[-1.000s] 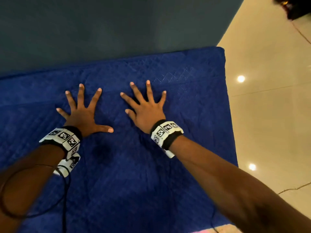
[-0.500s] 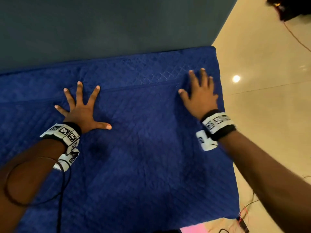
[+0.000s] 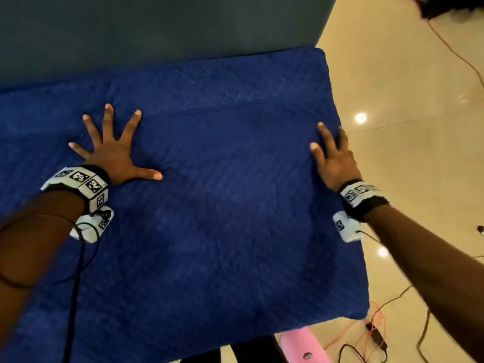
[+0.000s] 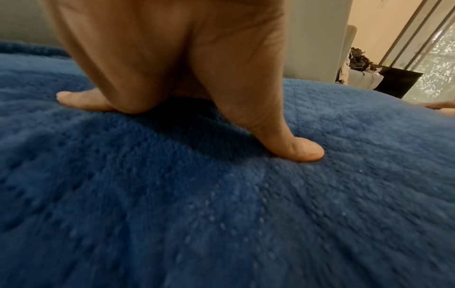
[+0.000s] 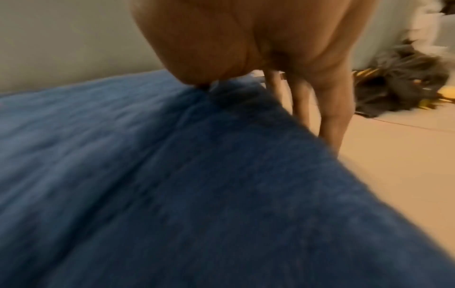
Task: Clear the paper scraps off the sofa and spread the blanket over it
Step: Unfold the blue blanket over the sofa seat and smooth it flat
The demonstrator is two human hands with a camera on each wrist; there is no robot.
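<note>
Left hand: the left hand (image 3: 113, 158) lies flat in the left middle of the head view, fingers and thumb spread wide apart and straight, palm down on the dark blue quilted fleece blanket (image 3: 209, 218); the left wrist view shows the thumb (image 4: 290, 144) pressed into the pile. It holds nothing, and its place matches the earlier frames.

Right hand: the right hand (image 3: 334, 159) rests at the right edge of the blanket, right middle of the head view. Its fingers are straight and close together, not clamped on anything; in the blurred right wrist view the fingers (image 5: 329, 117) hang down past the blanket's edge, over the floor. A second ago it lay spread next to the left hand near the centre; half a second ago it was near the upper right corner; now it sits lower along that edge.

Blanket: it covers the whole seat from the left border of the frame to the right end, lying flat between the hands. No paper scraps show on it.

Sofa back: a plain grey upholstered sofa back (image 3: 157, 32) fills the upper left.

Floor: glossy cream tiled floor (image 3: 419, 153) runs down the right side, with thin cables (image 3: 377, 328) at the lower right and a pink plastic object (image 3: 301, 344) at the bottom edge.
</note>
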